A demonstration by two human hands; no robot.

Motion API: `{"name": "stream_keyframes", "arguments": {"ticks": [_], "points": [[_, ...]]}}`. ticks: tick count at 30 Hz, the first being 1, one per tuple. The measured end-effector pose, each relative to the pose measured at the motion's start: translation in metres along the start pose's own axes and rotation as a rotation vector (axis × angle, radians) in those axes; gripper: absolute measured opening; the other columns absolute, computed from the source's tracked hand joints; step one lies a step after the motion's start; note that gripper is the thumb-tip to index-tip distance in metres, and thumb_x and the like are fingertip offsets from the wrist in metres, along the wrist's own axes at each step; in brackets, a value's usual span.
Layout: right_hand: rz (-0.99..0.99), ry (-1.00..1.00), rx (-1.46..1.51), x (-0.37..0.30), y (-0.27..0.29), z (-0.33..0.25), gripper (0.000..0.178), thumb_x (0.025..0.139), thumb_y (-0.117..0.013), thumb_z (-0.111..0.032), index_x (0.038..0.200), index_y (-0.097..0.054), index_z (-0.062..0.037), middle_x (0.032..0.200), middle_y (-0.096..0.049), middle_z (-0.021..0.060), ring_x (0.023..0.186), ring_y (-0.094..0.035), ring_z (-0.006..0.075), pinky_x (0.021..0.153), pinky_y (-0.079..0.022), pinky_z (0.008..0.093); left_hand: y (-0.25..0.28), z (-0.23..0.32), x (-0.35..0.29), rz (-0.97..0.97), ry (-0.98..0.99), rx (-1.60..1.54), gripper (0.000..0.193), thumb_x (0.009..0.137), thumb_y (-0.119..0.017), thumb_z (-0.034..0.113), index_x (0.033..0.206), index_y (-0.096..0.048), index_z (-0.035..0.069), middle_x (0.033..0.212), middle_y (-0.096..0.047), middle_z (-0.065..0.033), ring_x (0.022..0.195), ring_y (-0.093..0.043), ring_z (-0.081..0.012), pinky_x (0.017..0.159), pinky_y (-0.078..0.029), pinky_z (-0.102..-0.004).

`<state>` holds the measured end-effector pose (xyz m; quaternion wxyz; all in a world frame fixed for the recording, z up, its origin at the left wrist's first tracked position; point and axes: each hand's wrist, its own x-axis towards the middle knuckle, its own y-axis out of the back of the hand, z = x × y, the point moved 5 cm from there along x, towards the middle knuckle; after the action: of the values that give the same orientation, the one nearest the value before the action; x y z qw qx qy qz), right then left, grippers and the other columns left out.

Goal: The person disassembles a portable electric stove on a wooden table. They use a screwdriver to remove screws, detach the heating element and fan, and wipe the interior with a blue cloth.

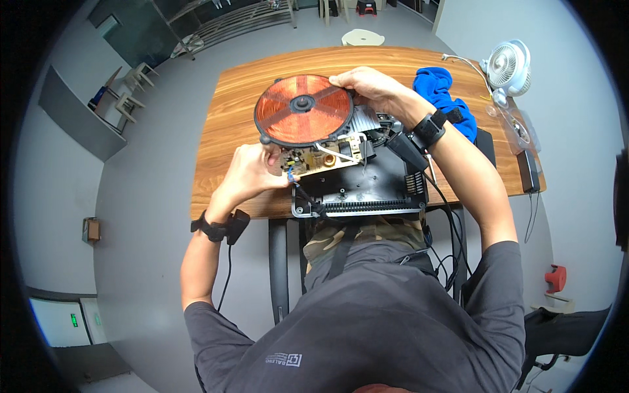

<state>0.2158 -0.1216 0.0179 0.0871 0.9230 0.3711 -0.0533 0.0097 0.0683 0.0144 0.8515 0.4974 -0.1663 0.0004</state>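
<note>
From my end: hands well apart, copper coil (282, 111) between them, on the far-left side of the open black housing (386, 183). Right hand (375, 90) grips the coil's far-right rim; left hand (251, 171) pinches the left end of the circuit board (313, 162) showing under the coil's near edge — fingers underneath hidden. Coil is round, no long axis; the board strip runs left to right, its right end slightly farther. Right hand is nearer the coil, left nearer the board.

Surface: wood-grain table (229, 101), blue cloth (436, 85) and white fan (508, 69) far right. Room: grey floor, pale stool (362, 38) beyond the far edge.
</note>
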Motion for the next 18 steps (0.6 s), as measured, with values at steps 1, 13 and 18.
{"name": "stream_keyframes", "arguments": {"ticks": [1,13,18], "points": [[0.020,0.015,0.031,0.000,-0.001,-0.006,0.024,0.102,-0.063,-0.027,0.100,-0.074,-0.0052,0.086,-0.068,-0.0024,0.072,-0.058,0.0066,0.065,-0.049,0.0256,0.007,-0.003,0.000,0.032,-0.016,-0.005,0.048,0.063,-0.089,0.027,0.071,-0.047,0.005,0.061,-0.052,-0.0113,0.056,-0.053,-0.0273,0.058,-0.049,-0.0360],[0.034,0.085,0.124,0.038,-0.023,-0.036,0.024,0.100,-0.065,-0.025,0.086,-0.070,-0.0059,0.072,-0.060,-0.0017,0.061,-0.049,0.0071,0.055,-0.041,0.0249,0.068,-0.038,-0.030,0.029,0.107,-0.126,0.054,0.063,-0.085,0.013,0.074,-0.033,0.009,0.121,-0.072,-0.0221,0.111,-0.070,-0.0246,0.092,-0.054,-0.0345],[0.055,0.058,0.162,0.061,-0.049,-0.033,0.025,0.096,-0.068,-0.024,0.079,-0.066,-0.0047,0.066,-0.053,0.0005,0.057,-0.042,0.0128,0.051,-0.034,0.0328,0.081,-0.064,-0.055,0.028,0.125,-0.152,0.056,0.063,-0.087,0.010,0.074,-0.033,0.009,0.118,-0.073,-0.0219,0.113,-0.069,-0.0210,0.092,-0.053,-0.0337]]}}
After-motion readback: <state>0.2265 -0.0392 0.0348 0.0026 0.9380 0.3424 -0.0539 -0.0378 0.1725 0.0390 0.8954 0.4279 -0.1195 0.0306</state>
